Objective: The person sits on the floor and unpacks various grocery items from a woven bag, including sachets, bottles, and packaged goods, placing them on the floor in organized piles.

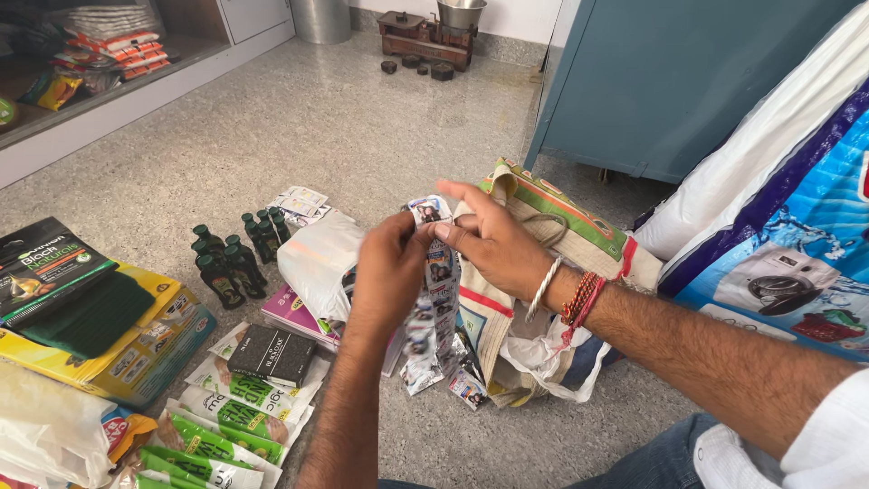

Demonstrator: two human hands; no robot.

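Speckled grey stone flooring [362, 118] fills most of the frame, and on it, along the right edge, a large white, blue and purple printed sack [778, 217] is leaned beside a blue-grey metal cabinet [670, 81] at upper right. A woven cloth bag [543, 235] with green, orange and red trim is set in the centre, partly hidden behind the hands, with a white plastic bag [317, 258] just to its left. At lower left a spread of goods is laid out: yellow flat packets [136, 349] with a dark green packet [54, 272] on top, green and white sachets [226, 417] fanned beneath a small black box [272, 355], and a cluster of small dark green bottles [231, 254] standing upright near the white bag. A small balance scale with loose weights [425, 41] is seen at top centre. In the middle of the frame a hanging strip of small printed sachets [434, 299] is held up over the cloth bag, its lower end trailing to the floor. The left hand [389, 272] is closed on the strip near its top, thumb and fingers pinched together on it. The right hand [493, 240], with thread bands on its wrist, is pinched on the same top sachet from the other side, the two hands touching there.
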